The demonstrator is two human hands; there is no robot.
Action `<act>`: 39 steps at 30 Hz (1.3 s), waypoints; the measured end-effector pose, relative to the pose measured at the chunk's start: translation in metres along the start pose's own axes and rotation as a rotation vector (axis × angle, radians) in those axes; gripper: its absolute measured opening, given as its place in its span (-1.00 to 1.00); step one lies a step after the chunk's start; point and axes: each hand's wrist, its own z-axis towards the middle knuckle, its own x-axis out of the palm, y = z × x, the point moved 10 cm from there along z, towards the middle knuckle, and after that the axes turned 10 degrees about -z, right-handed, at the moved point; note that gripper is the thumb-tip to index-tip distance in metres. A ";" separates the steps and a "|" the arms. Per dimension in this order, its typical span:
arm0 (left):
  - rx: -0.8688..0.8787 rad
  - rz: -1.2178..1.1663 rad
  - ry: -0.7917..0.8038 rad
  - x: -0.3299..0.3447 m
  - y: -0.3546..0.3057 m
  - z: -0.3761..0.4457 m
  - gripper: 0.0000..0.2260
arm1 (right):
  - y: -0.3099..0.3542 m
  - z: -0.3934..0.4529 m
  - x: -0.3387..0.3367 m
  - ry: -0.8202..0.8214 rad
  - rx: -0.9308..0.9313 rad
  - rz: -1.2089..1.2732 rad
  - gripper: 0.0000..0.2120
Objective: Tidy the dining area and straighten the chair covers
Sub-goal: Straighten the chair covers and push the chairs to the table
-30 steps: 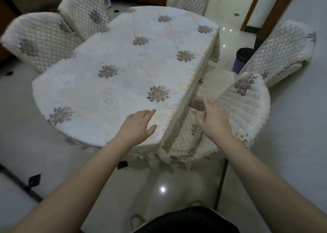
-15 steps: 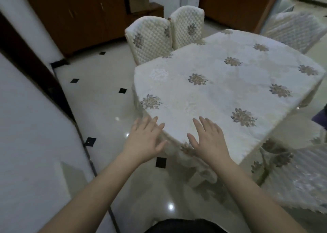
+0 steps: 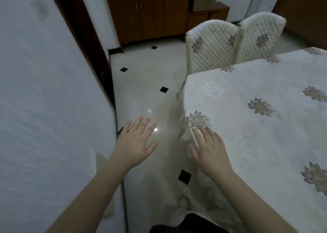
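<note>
Here my right hand (image 3: 211, 148) lies flat, fingers straight, at the tablecloth (image 3: 256, 126) edge of the surface. My left hand (image 3: 137, 141) hovers spread over the floor (image 3: 141, 91), holding nothing.

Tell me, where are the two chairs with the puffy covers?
In the head view, the two covered chairs stand side by side at the upper right, behind the table, before the wooden cabinet.

Left hand (image 3: 136, 142) now off the tablecloth (image 3: 256, 126), over bare floor (image 3: 145, 94).
</note>
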 end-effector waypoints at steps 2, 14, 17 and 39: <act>-0.044 0.010 -0.030 -0.014 0.019 0.022 -0.48 | 0.001 0.030 0.004 -0.009 -0.033 0.016 -0.47; -0.295 0.000 0.023 -0.004 0.126 0.096 -0.41 | 0.054 0.197 0.003 -0.007 -0.230 0.063 -0.48; -0.316 0.013 0.004 -0.010 0.161 0.118 -0.43 | 0.088 0.239 0.011 0.009 -0.269 0.080 -0.46; -0.132 0.056 0.036 -0.034 0.352 0.412 -0.47 | 0.177 0.569 0.020 -0.029 -0.198 -0.093 -0.47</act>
